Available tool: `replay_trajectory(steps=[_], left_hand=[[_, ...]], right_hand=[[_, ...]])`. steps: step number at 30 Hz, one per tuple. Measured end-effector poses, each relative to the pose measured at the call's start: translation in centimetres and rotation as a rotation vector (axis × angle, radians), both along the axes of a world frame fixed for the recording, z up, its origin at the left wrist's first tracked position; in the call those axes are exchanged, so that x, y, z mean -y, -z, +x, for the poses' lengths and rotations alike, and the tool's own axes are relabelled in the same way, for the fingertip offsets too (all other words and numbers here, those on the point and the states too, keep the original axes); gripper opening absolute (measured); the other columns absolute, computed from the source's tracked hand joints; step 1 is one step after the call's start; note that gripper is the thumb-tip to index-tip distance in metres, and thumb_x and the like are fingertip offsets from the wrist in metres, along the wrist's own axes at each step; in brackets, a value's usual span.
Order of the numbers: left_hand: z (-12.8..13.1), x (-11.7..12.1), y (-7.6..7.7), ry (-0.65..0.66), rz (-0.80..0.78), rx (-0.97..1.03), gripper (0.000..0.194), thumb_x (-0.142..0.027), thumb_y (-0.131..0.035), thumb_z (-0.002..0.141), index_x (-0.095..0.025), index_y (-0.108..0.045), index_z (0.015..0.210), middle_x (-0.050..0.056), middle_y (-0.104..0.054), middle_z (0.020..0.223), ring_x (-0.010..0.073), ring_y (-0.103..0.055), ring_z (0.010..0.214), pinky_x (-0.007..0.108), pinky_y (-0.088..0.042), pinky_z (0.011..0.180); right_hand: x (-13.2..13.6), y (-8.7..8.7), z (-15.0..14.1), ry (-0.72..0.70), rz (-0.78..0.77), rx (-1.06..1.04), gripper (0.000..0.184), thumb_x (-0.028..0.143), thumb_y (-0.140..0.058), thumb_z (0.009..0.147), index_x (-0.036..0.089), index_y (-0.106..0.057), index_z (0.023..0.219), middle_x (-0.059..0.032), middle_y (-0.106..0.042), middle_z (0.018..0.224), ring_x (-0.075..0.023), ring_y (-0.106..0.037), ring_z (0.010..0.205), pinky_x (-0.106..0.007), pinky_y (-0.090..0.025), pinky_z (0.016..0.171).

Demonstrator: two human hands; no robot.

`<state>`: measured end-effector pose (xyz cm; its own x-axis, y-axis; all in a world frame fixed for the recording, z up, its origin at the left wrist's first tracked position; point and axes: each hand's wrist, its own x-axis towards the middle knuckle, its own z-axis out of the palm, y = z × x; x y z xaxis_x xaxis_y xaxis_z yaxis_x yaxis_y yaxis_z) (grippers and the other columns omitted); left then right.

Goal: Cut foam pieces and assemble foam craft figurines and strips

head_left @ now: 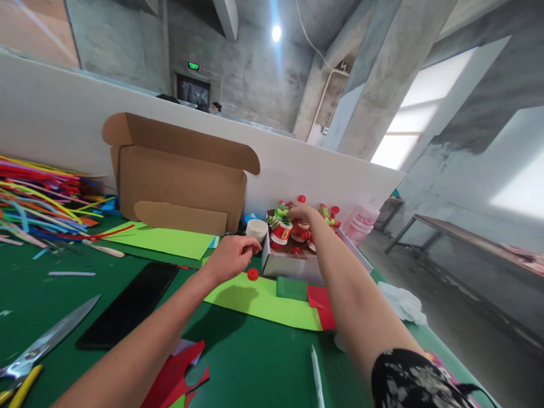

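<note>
My right hand (300, 212) reaches over a shallow white box (293, 267), its fingers closed on the green top of a small red-and-green paper figure (281, 231). The hand hides part of that contact. More red and green paper figures (329, 215) stand in the same box. My left hand (236, 256) hovers near the box's left corner, fingers loosely bent and apart, with nothing visible in them. Just beyond it is a round white container (256, 229). Below its fingertips a small red disc (253, 274) lies by a light green paper strip (263, 303).
Scissors (46, 340), a black phone (127, 306) and a white pen (317, 374) lie on the green table. Coloured strips (38, 198) are heaped far left. A brown cardboard box (178, 181) stands against a white partition (297, 161). Crumpled white tissue (403, 303) lies right.
</note>
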<state>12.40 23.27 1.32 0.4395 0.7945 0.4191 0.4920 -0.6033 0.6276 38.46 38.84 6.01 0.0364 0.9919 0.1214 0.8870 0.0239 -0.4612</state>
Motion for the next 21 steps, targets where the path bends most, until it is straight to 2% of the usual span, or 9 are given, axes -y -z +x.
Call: replay_trajectory(steps=[3, 8, 14, 19, 21], left_hand=[[0.0, 0.1, 0.0, 0.004, -0.006, 0.001, 0.033, -0.012, -0.043, 0.077, -0.021, -0.075, 0.084, 0.000, -0.076, 0.081, 0.0145, -0.068, 0.068, 0.022, -0.045, 0.059], [0.1, 0.2, -0.3, 0.005, -0.012, 0.000, 0.033, -0.012, -0.044, 0.078, -0.021, -0.075, 0.084, 0.000, -0.076, 0.081, 0.0142, -0.068, 0.067, 0.022, -0.044, 0.058], [0.1, 0.2, -0.3, 0.010, 0.004, -0.007, 0.033, -0.012, -0.044, 0.079, -0.021, -0.074, 0.084, 0.000, -0.076, 0.081, 0.0138, -0.068, 0.067, 0.021, -0.045, 0.058], [0.2, 0.2, 0.0, 0.022, -0.010, -0.005, 0.033, -0.011, -0.043, 0.079, -0.021, -0.074, 0.084, 0.000, -0.076, 0.081, 0.0139, -0.068, 0.067, 0.022, -0.045, 0.058], [0.3, 0.2, 0.1, 0.021, -0.018, -0.015, 0.032, -0.012, -0.043, 0.080, -0.021, -0.073, 0.084, 0.000, -0.076, 0.082, 0.0141, -0.068, 0.067, 0.022, -0.045, 0.058]], right_hand=[[0.2, 0.1, 0.5, -0.009, -0.022, 0.012, 0.038, 0.006, -0.074, 0.064, 0.018, -0.068, 0.099, -0.0050, -0.072, 0.091, -0.0145, -0.064, 0.070, -0.023, -0.051, 0.062], [0.7, 0.5, 0.7, -0.034, 0.039, 0.013, 0.027, 0.008, -0.077, 0.064, 0.018, -0.066, 0.086, -0.0020, -0.070, 0.084, -0.0129, -0.062, 0.069, -0.022, -0.049, 0.063], [1.6, 1.7, 0.7, -0.054, 0.237, 0.024, 0.017, 0.012, -0.072, 0.067, 0.020, -0.061, 0.078, 0.0010, -0.067, 0.083, -0.0161, -0.061, 0.081, -0.029, -0.047, 0.079], [2.3, 4.3, 0.9, -0.048, 0.528, -0.004, 0.014, 0.016, -0.068, 0.069, 0.021, -0.056, 0.074, -0.0022, -0.063, 0.087, -0.0202, -0.058, 0.087, -0.034, -0.046, 0.084], [2.5, 5.3, 0.9, -0.035, 0.592, -0.018, 0.015, 0.016, -0.067, 0.070, 0.021, -0.055, 0.075, -0.0037, -0.062, 0.088, -0.0213, -0.058, 0.088, -0.034, -0.046, 0.084]])
